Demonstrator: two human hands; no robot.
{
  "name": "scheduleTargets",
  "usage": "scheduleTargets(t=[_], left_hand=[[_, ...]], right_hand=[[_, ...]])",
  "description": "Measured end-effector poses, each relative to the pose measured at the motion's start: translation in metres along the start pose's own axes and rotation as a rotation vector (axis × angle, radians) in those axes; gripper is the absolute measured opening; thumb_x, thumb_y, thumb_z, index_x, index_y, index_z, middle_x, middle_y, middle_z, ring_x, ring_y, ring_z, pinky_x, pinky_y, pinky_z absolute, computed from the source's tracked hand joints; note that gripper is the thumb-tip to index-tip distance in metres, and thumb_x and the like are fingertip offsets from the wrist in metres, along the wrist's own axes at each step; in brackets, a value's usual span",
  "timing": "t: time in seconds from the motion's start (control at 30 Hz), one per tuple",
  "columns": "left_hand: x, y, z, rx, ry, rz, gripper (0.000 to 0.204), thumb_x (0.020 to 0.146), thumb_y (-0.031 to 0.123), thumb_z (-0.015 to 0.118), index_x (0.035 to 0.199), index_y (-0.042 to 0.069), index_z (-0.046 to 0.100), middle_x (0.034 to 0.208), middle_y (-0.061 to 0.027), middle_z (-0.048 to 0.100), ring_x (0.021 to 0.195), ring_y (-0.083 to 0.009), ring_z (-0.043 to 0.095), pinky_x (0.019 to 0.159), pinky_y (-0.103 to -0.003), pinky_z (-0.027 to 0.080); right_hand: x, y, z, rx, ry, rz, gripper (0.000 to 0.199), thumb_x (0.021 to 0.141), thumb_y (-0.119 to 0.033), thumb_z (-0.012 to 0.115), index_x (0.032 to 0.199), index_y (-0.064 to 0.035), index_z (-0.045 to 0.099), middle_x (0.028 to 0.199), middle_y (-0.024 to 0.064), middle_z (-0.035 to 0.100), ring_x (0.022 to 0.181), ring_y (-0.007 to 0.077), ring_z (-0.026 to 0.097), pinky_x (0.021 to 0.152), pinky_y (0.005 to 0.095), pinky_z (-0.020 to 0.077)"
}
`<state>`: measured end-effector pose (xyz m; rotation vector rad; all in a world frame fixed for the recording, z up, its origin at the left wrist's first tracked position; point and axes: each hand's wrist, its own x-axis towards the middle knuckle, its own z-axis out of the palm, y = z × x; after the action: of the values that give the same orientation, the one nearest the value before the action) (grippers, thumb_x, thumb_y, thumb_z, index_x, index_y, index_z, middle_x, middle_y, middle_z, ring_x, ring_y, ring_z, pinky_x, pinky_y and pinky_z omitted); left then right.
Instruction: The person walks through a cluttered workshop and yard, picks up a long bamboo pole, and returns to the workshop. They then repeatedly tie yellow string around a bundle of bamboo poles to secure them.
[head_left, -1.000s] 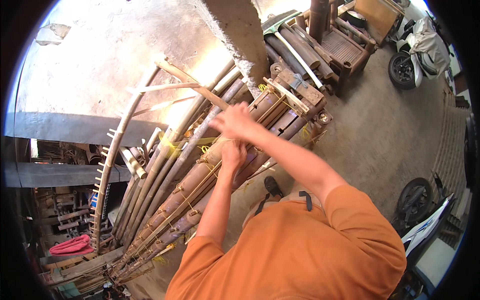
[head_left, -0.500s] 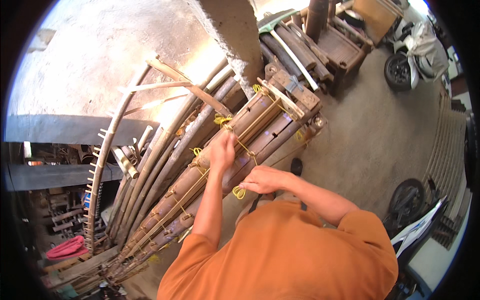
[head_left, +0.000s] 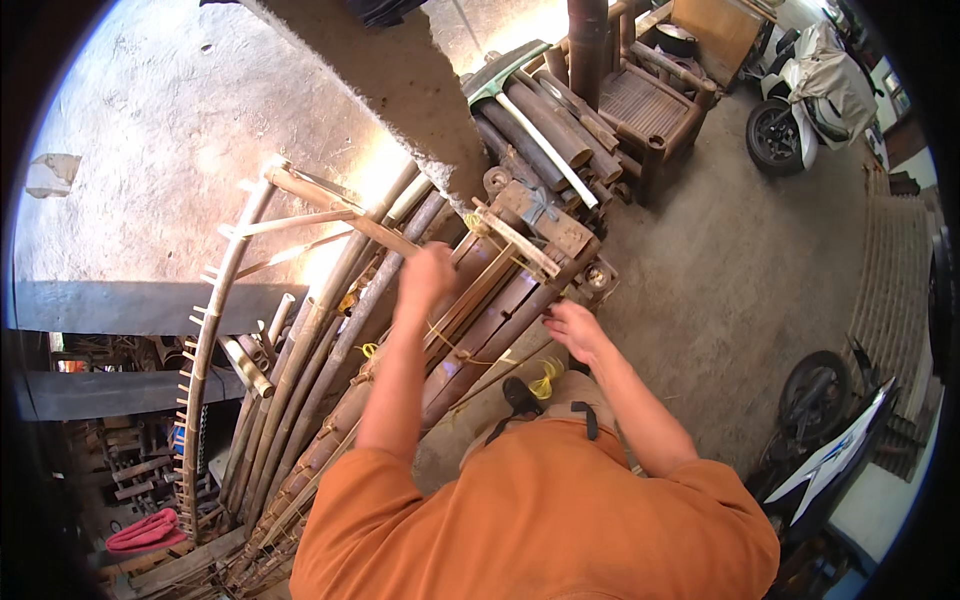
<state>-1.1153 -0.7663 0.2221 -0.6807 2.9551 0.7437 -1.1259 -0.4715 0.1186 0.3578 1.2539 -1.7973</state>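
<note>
In front of me two thick brown bamboo poles (head_left: 512, 312) lie side by side, running from near left to far right. Yellow cord (head_left: 470, 358) crosses them in a loose curve. My left hand (head_left: 428, 274) is over the left pole, fingers curled closed; what they hold, if anything, is hidden. Beside the right pole's outer edge is my right hand (head_left: 574, 328), fingers loosely apart with nothing visible in them. A yellow cord bundle (head_left: 547, 378) hangs below that pole, above my shoe (head_left: 520, 395). Across the far end sits a wooden block (head_left: 560, 232) with a thin slat.
Long bamboo poles (head_left: 318, 300) and a curved pegged frame (head_left: 213, 318) lean at the left. A rough pillar (head_left: 410, 85) stands ahead. Beyond are stacked bamboo pieces (head_left: 545, 120), a green-headed pick (head_left: 545, 135), a bamboo chair (head_left: 650, 105) and a covered motorbike (head_left: 825, 90).
Both hands have moved toward the far end of the poles. My right hand has left the cord, which ran straighter before and now curves loosely. The view has shifted too.
</note>
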Motion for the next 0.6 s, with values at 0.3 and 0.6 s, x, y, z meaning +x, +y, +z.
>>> scheduleTargets(t=[0.3, 0.6], left_hand=[[-0.03, 0.041, 0.113, -0.043, 0.376, 0.123, 0.019, 0.089, 0.024, 0.064, 0.098, 0.007, 0.058, 0.08, -0.0145, 0.058, 0.076, -0.0356, 0.052, 0.082, -0.047, 0.039], [-0.034, 0.103, 0.057, -0.127, 0.166, -0.174, 0.029, 0.101, 0.026, 0.048, 0.106, 0.005, 0.068, 0.101, -0.0233, 0.069, 0.097, -0.0406, 0.064, 0.09, -0.051, 0.04]], right_hand=[[-0.064, -0.1, 0.173, -0.655, -0.103, -1.047, 0.023, 0.097, -0.02, 0.048, 0.08, -0.0058, 0.056, 0.08, 0.0077, 0.059, 0.083, 0.0254, 0.055, 0.085, 0.0399, 0.0456], [0.068, -0.216, 0.175, -1.375, -0.79, -0.405, 0.056, 0.1, -0.049, 0.044, 0.088, -0.0023, 0.073, 0.106, 0.0184, 0.068, 0.097, 0.0334, 0.062, 0.09, 0.0515, 0.04]])
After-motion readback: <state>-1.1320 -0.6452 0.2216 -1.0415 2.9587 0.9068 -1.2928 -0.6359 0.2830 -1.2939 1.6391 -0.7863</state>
